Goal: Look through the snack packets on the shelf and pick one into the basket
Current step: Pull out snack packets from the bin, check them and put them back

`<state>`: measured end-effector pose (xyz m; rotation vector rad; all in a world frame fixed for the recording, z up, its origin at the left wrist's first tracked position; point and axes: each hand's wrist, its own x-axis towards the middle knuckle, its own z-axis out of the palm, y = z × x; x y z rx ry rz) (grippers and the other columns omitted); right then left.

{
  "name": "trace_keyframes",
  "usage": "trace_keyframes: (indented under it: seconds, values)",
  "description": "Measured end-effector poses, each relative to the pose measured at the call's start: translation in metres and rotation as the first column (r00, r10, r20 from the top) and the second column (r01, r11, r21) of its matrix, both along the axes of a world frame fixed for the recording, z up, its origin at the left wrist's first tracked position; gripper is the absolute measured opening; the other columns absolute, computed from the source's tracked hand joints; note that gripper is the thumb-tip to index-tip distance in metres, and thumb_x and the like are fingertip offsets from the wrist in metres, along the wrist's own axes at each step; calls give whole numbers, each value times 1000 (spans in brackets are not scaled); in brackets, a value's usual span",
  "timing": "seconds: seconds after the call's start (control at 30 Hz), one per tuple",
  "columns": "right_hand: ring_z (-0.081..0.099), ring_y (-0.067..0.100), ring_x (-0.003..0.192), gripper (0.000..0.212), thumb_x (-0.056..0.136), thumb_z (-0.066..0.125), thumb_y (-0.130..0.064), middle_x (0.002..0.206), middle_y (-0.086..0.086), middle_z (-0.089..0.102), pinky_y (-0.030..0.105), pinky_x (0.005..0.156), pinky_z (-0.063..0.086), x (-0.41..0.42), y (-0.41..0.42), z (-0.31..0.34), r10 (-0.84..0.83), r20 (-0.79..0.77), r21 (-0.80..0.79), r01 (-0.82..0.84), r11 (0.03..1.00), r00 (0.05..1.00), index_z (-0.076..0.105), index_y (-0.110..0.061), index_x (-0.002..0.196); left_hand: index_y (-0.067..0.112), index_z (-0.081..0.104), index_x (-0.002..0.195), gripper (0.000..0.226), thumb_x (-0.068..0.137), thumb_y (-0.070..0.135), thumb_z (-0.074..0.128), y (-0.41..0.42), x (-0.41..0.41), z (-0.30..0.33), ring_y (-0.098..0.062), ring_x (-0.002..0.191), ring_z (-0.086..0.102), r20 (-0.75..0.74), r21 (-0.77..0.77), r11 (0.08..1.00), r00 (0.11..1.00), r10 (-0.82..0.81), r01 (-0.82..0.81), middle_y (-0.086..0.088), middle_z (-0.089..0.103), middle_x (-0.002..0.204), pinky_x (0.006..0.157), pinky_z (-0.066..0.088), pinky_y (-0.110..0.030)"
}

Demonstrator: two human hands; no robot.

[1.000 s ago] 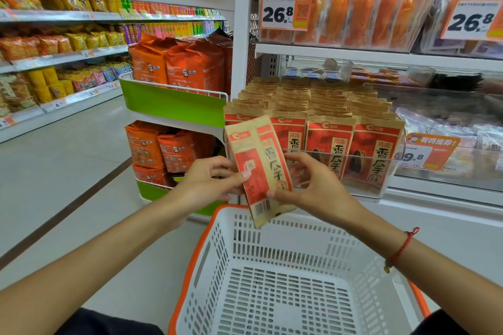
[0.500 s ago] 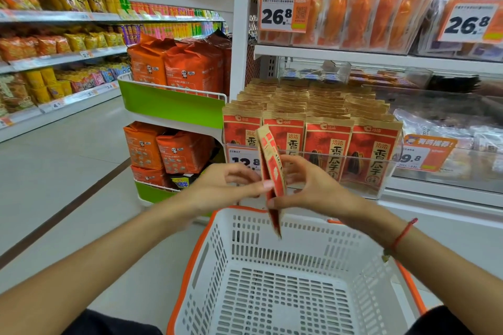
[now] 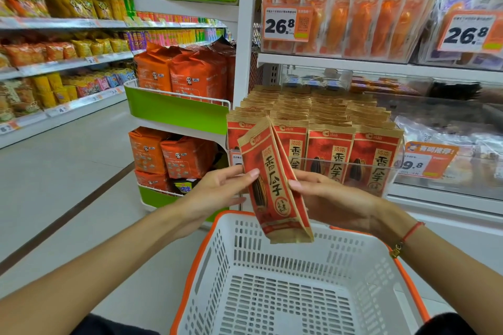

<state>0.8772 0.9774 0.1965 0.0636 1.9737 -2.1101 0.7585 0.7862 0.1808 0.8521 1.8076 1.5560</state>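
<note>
Head view shows the red-and-tan paper snack packet with black characters and a sunflower-seed picture (image 3: 275,185) held between your two hands, its printed front facing you, tilted with its top toward the upper left. It hangs in the air above the far rim of the white perforated plastic basket with orange rim (image 3: 364,266), not touching it, and nothing lies in the basket.

Your left hand (image 3: 215,193) grips the packet's left edge: the thumb presses on the front face and the fingers curl behind. Your right hand (image 3: 326,198) holds the right edge, fingertips on the front near the edge and the palm behind the lower part. A red cord bracelet with a small gold charm (image 3: 408,234) sits on your right wrist.

Directly behind the packet, rows of matching red-and-tan packets (image 3: 329,144) stand upright in a clear plastic shelf bin (image 3: 381,171), packed front to back. An orange price tag reading 9.8 (image 3: 427,160) hangs just right of the bin. On the shelf above, clear pouches of orange strips (image 3: 362,19) stand behind a 26.8 price tag (image 3: 285,24), with a second 26.8 tag (image 3: 468,32) further right.

To the left, a green-fronted end rack (image 3: 177,111) carries orange bags with panda marks (image 3: 174,71) on two levels. Beyond it, long white aisle shelves (image 3: 62,62) hold yellow and orange snack bags.
</note>
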Motion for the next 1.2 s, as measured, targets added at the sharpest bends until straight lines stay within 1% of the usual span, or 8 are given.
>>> trace_keyframes:
  seconds: [0.13, 0.23, 0.43, 0.6, 0.73, 0.87, 1.0, 1.2]
  values:
    - [66, 19, 109, 50, 78, 67, -42, 113, 4, 71, 43, 106, 45, 2, -9, 6, -181, -175, 287, 226, 931, 968, 62, -5, 111, 33, 62, 122, 33, 90, 41, 60, -2, -4, -2, -7, 107, 67, 5, 74, 990, 993, 121, -121, 9, 73, 110, 90, 52, -26]
    - [68, 14, 103, 39, 79, 64, -41, 107, -2, 73, 38, 99, 51, 1, -16, 15, -234, -377, 401, 385, 831, 896, 70, -13, 106, 33, 64, 117, 30, 87, 36, 64, -4, -8, 7, -6, 104, 68, 2, 170, 963, 977, 213, -210, 10, 74, 106, 88, 52, -24]
    - [67, 6, 90, 34, 86, 67, -36, 105, -15, 70, 28, 79, 58, -32, -16, 64, -168, -633, 546, 589, 595, 756, 66, -28, 120, 27, 65, 112, 22, 91, 26, 63, 11, -35, 58, -5, 100, 69, -5, 363, 889, 954, 300, -278, 8, 75, 103, 75, 55, -14]
    - [62, 14, 80, 25, 89, 66, -29, 92, -3, 69, 39, 72, 54, -78, -3, 118, -84, -792, 530, 750, 395, 604, 71, -27, 113, 31, 62, 113, 18, 97, 25, 55, 32, -65, 99, -1, 108, 64, -43, 469, 834, 935, 351, -291, 11, 69, 117, 86, 52, -17]
    - [56, 15, 80, 28, 93, 61, -31, 90, -3, 63, 34, 67, 45, -117, 9, 137, 26, -750, 646, 723, 243, 661, 68, -27, 119, 40, 59, 105, 15, 99, 27, 52, 50, -92, 102, -3, 109, 62, 29, 464, 818, 929, 370, -340, 21, 66, 107, 92, 50, -24]
    - [58, 15, 87, 29, 92, 62, -33, 94, -6, 64, 41, 78, 52, -143, 20, 131, 46, -675, 725, 651, 226, 736, 68, -27, 120, 36, 58, 115, 18, 97, 31, 55, 59, -116, 84, -7, 107, 64, 78, 405, 828, 917, 392, -389, 18, 67, 109, 101, 48, -34]
    - [60, 13, 91, 28, 92, 63, -34, 103, -3, 70, 42, 83, 54, -159, 28, 123, 12, -612, 761, 584, 282, 791, 68, -28, 120, 43, 52, 89, 18, 97, 28, 56, 61, -128, 74, -1, 95, 63, 94, 395, 826, 912, 399, -402, 26, 62, 88, 97, 47, -30]
    - [64, 11, 89, 24, 89, 69, -30, 93, -8, 66, 39, 85, 56, -173, 35, 113, -28, -500, 805, 476, 353, 866, 69, -22, 111, 40, 50, 80, 24, 96, 24, 59, 57, -143, 68, 3, 83, 64, -54, 328, 850, 891, 452, -411, 24, 66, 77, 89, 50, -23]
